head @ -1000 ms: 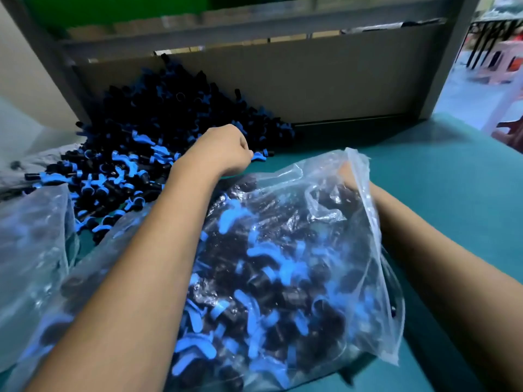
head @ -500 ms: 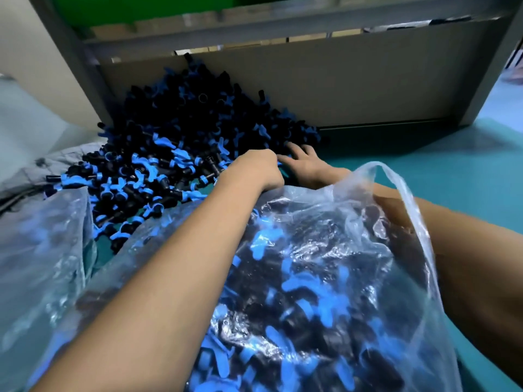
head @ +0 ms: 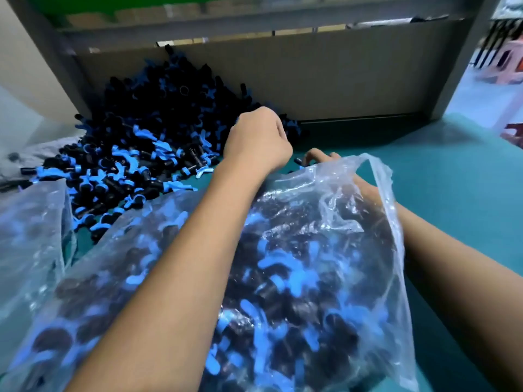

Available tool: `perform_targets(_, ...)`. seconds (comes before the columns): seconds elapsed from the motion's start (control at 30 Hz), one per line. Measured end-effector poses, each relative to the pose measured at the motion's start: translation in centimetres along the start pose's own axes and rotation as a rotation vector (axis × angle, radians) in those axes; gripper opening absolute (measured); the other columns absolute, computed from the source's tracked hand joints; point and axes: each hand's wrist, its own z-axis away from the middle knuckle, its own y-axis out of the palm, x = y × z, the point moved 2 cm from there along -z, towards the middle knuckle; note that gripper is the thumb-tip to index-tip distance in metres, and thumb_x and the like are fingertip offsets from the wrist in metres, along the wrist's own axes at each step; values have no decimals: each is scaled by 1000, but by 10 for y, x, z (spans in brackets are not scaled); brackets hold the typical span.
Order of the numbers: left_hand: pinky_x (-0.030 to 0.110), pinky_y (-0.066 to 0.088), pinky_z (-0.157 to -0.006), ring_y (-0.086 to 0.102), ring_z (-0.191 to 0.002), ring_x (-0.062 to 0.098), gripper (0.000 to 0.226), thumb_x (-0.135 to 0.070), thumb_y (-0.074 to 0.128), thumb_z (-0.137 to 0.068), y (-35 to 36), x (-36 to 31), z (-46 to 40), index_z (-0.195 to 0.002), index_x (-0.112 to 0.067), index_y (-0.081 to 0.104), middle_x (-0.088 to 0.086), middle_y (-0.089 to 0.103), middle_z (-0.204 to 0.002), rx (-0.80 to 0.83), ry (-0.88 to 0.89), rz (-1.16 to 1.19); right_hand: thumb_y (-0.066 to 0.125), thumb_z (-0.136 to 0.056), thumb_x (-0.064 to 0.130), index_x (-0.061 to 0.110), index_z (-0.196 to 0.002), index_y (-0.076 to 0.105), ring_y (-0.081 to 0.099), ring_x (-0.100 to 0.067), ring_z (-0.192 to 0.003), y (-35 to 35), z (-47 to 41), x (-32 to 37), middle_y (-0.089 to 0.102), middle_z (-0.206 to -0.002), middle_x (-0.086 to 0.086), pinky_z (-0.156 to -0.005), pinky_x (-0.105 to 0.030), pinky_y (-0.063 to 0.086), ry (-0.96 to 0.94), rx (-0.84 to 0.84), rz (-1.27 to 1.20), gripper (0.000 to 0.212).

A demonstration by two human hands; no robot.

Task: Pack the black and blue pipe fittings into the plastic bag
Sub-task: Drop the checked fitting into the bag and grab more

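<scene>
Hundreds of hard, light pipe fittings (head: 147,142) lie heaped just behind our slippery, floppy plastic bag (head: 297,278), where our left hand (head: 259,140) curls shut, contents unseen, and our right hand (head: 318,158) pinches one fitting by the bag's rim.

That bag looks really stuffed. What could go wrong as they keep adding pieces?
The plastic bag is already heaped with fittings, and its mouth sags open toward the loose pile, so pieces might spill back out. The left hand is closed over the pile's edge; a hurried grab could drop fittings onto the green table.
</scene>
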Motion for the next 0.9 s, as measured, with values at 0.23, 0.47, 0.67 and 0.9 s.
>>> perform_targets(0.23, 14, 49, -69, 63, -69, 6, 19, -7, 61, -85, 23, -37, 40, -80, -17, 77, -8, 68, -71, -126, 127, 325, 59, -90, 5, 9, -101, 70, 49, -16, -61, -43, 59, -40, 65, -70, -4, -57, -27, 36, 97, -393, -779, 17)
perform_targets(0.47, 40, 61, -84, 72, -88, 25, 25, -12, 52, -101, 40, -43, 53, -111, -17, 74, 3, 73, -95, -31, 147, 559, 47, -99, 13, 12, -99, 73, 33, -13, -62, -68, 90, -31, 53, -81, -9, -62, -33, 14, -67, -119, -1107, 26)
perform_targets(0.67, 38, 62, -71, 73, -90, 21, 21, -22, 60, -104, 47, -36, 54, -104, -7, 75, 9, 75, -96, -5, 96, 742, 50, -103, 19, 12, -92, 56, 37, -6, -53, -55, 88, -13, 50, -72, -1, -44, -16, 23, -194, 4, -1317, 14)
perform_targets(0.9, 32, 64, -74, 75, -67, 19, 14, 5, 80, -84, 45, -23, 57, -93, -2, 73, 14, 76, -81, -15, -112, 985, 69, -94, 25, 6, -92, 68, 52, -15, -68, -37, 82, -11, 63, -86, -14, -55, -19, 45, -113, -154, -1189, 18)
